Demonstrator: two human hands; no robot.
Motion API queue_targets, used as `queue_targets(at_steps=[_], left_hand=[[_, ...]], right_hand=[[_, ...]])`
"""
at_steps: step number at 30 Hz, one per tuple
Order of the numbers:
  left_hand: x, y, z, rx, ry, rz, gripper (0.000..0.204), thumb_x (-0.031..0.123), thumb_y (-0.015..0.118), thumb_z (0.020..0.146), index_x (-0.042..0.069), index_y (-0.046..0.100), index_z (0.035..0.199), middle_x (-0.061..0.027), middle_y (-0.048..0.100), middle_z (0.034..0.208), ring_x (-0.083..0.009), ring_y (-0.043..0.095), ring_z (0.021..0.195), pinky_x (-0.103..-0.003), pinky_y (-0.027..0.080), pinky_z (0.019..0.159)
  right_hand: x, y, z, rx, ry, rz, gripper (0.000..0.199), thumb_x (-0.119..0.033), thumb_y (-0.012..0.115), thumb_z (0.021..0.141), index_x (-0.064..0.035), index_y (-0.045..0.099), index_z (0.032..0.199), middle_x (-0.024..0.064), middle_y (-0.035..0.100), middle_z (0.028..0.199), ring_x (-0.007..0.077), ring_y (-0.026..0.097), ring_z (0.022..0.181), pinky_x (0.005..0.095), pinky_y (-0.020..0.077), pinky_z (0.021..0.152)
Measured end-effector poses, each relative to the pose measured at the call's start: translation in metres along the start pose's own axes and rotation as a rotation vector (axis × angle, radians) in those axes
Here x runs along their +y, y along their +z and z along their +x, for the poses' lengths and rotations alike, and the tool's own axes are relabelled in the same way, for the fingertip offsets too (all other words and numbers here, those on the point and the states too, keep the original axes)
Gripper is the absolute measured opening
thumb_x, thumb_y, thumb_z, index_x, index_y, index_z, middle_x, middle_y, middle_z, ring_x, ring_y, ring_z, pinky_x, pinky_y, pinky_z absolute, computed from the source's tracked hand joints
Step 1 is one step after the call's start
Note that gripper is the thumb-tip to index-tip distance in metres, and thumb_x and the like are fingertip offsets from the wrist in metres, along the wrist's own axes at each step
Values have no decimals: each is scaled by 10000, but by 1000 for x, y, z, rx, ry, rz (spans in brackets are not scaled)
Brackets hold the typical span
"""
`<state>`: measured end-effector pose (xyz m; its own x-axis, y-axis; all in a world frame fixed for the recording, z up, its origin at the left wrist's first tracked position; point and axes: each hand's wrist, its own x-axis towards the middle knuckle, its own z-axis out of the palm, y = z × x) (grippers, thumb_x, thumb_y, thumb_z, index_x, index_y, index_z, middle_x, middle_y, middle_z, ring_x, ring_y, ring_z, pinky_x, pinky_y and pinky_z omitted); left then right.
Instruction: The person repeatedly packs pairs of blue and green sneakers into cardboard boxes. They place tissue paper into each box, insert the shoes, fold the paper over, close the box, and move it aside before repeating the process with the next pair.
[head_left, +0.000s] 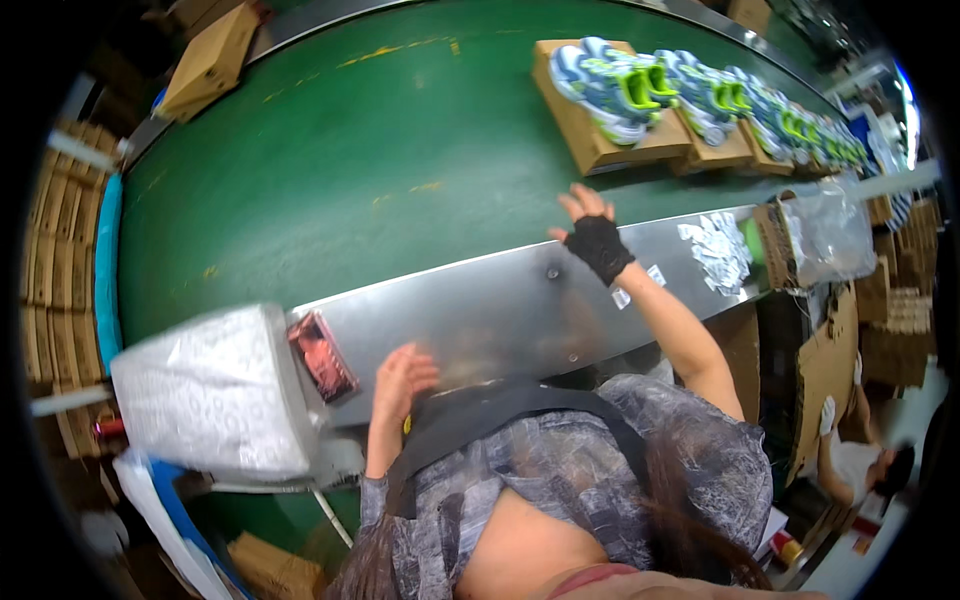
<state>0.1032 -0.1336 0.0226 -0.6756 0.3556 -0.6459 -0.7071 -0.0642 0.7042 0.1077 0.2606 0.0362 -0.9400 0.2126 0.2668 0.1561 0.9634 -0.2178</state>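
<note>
Blue-and-green shoes [596, 88] beyond both hands [594, 236]

Bare left hand [402, 374], near edge of grey metal bench [480, 310]: fingers blurred. Small white flat pieces [718, 250], bench's right end: markings too small to tell.

- No words, numbers or brands can be read.
- White bag [215, 390]: rows of faint grey marks, blurred.
- Red packet [322, 357]: a pattern of dark and pale patches; any lettering is too blurred to make out.
- Slips [718, 250], heaped on the bench [450, 315]: small dark marks on white, too tiny to tell.
- Box [212, 60], upper left: small dark print, illegible.
- Belt [300, 180]: yellow marks [380, 51], broken and worn, forming no clear characters.
</note>
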Motion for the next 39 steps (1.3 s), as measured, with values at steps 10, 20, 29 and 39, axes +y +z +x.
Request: queue_targets(at_steps=[10, 20, 29, 39], left_hand=[[-2, 6, 28, 3, -252, 152, 341, 323, 477, 881, -12, 518, 833, -140, 602, 655, -218, 605, 511, -290, 503, 442], [7, 8, 24, 15, -171, 347, 341, 342, 547, 843, 1, 550, 847, -102, 604, 678, -161, 579, 513, -256, 465, 435], [110, 89, 47, 316, 1121, 790, 292, 207, 587, 795, -17, 554, 980, -183, 513, 1074, -297, 492, 1029, -357, 396, 866], [75, 116, 89, -247, 451, 1078, 636, 602, 445, 782, 12, 665, 871, -221, 614, 705, -354, 598, 696, -397, 468, 678]], right_hand=[[123, -121, 136, -289, 245, -522, 722, -374, 730, 579, -279, 420, 1224, 155, 253, 1365, 361, 173, 1285, 669, 137, 928], [67, -133, 114, -193, 36, 66, 630, -490, 691, 602, -30, 565, 1013, 215, 548, 1001, 326, 506, 985, 402, 395, 836], [-68, -78, -2, -296, -717, 131, 273, -171, 664, 553, -106, 576, 802, 196, 496, 1086, 347, 471, 975, 490, 379, 786], [25, -34, 77, -545, -118, 389, 638, -277, 690, 669, -163, 402, 1227, 139, 349, 1305, 327, 361, 1175, 484, 311, 934]])
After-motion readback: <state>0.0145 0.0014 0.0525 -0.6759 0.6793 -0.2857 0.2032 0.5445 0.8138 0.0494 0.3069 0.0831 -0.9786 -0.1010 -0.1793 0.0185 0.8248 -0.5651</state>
